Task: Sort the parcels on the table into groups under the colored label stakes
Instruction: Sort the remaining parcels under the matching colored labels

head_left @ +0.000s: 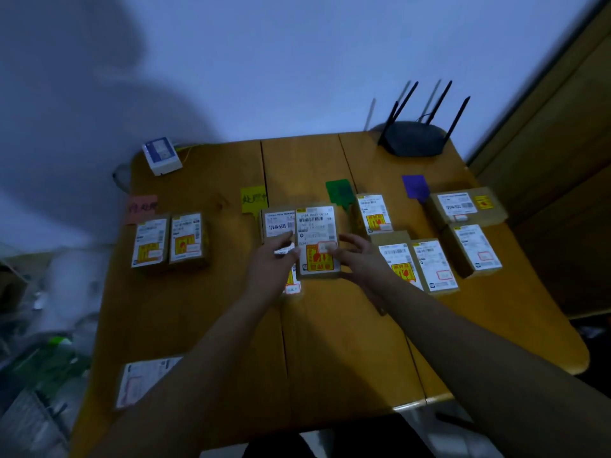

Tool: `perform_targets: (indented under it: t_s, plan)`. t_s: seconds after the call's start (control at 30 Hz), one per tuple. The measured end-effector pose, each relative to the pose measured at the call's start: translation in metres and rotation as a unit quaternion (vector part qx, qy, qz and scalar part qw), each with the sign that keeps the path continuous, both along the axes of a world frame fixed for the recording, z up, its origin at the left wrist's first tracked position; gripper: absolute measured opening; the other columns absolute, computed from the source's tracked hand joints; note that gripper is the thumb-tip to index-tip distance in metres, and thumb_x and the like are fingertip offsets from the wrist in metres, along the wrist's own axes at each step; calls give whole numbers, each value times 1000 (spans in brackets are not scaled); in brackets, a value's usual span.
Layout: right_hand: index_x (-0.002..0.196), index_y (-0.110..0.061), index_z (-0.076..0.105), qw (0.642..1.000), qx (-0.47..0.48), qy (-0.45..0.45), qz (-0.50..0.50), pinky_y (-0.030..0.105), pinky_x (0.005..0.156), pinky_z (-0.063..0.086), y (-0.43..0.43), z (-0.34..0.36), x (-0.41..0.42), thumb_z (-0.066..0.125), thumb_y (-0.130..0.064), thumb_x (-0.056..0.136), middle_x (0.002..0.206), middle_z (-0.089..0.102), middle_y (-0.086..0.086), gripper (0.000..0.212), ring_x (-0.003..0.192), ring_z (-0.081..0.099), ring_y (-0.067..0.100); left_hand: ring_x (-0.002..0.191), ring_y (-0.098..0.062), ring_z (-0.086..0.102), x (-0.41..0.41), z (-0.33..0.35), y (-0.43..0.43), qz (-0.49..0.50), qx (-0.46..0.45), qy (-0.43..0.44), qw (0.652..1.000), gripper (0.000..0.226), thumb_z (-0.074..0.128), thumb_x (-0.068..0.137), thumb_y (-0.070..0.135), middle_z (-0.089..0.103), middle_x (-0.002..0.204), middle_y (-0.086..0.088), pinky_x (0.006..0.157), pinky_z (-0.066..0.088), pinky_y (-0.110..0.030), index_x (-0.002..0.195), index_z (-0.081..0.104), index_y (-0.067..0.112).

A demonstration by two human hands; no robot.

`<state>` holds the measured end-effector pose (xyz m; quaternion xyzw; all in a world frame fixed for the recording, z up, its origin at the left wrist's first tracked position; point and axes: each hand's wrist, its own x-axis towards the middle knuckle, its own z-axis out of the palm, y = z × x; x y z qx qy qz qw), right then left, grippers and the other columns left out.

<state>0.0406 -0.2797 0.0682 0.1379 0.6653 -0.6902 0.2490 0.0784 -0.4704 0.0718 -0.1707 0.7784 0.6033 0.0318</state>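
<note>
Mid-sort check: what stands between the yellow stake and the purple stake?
In the head view, the green stake stands between them, with one parcel beside it on the purple side.

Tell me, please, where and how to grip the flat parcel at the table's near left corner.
Likely from the left, pinching its exposed left edge with the thumb on top: the near-left parcel lies flat, label up, alone on the table, and the left forearm covers its right side.
</note>
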Motion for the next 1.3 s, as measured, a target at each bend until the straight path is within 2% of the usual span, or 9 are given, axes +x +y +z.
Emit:
perform_targets:
  t_s: [0.33, 0.6, 0.8, 0.9, 1.0, 1.07, 1.13, 1.23, 1.3]
  plan:
    - [152, -12, 48, 991, 85, -93, 53, 49, 100, 57, 16, -100, -24, 73, -30, 96, 132, 70, 12, 64, 117, 70, 29, 100, -20, 67, -17, -85, 19, 132, -30, -97, 986, 40, 60, 97, 8, 61, 128, 0, 72, 56, -32, 135, 64, 21]
    - [141, -16, 58, 985, 118, -105, 66, 46, 97, 59, -1, -126, -36, 64, -27, 102, 128, 71, 8, 41, 111, 70, 25, 111, -18, 66, -10, -110, 4, 132, -38, -120, 983, 39, 65, 94, 12, 63, 129, -6, 91, 61, -42, 132, 66, 24]
    - [142, -25, 55, 955, 292, 12, 54, 52, 97, 58, -5, -123, -22, 70, -48, 92, 136, 62, 8, 57, 119, 65, 28, 112, -13, 64, 1, -96, -15, 106, -6, -93, 990, 37, 65, 97, 10, 67, 126, 1, 88, 59, -29, 132, 67, 20]
    - [129, -23, 62, 935, 319, 155, 27, 41, 92, 57, -25, -99, -10, 73, -35, 93, 121, 57, 4, 40, 109, 60, 19, 99, -6, 64, 23, -83, -51, 93, -52, -53, 993, 38, 67, 95, 6, 69, 119, 2, 78, 49, -7, 131, 67, 16]
    - [121, -17, 67, 932, 269, 227, 84, 34, 85, 53, -66, -78, 6, 73, -24, 94, 109, 62, 8, 28, 95, 59, 17, 98, -5, 61, 61, -69, -109, 16, -124, -48, 991, 59, 80, 85, 8, 66, 118, 1, 83, 50, -12, 139, 61, 18]
    - [118, -18, 69, 938, 239, 220, 123, 32, 83, 51, -98, -69, 18, 74, -21, 93, 105, 63, 7, 26, 92, 61, 18, 124, -14, 53, 89, -64, -154, -116, -226, -104, 962, 85, 89, 76, 26, 59, 133, 4, 104, 44, -27, 150, 48, 31]
    - [114, -19, 70, 943, 225, 208, 130, 31, 78, 51, -130, -69, 31, 76, -22, 91, 98, 65, 5, 24, 86, 62, 17, 148, -25, 29, 117, -60, -192, -246, -335, -208, 885, 112, 88, 69, 51, 40, 156, 1, 118, 30, -44, 159, 23, 44]
    - [115, -16, 69, 953, 202, 164, 157, 29, 72, 47, -172, -73, 53, 75, -22, 92, 90, 64, 2, 24, 81, 60, 15, 155, -33, 8, 156, -69, -230, -361, -436, -301, 767, 140, 85, 60, 64, 14, 169, -1, 121, 15, -59, 161, -9, 42]
    - [118, -17, 69, 952, 200, 122, 198, 33, 73, 49, -194, -78, 68, 75, -26, 93, 88, 61, -2, 26, 80, 60, 15, 155, -36, 7, 179, -81, -240, -373, -447, -314, 749, 142, 86, 61, 58, 10, 169, -3, 121, 11, -63, 160, -15, 40]
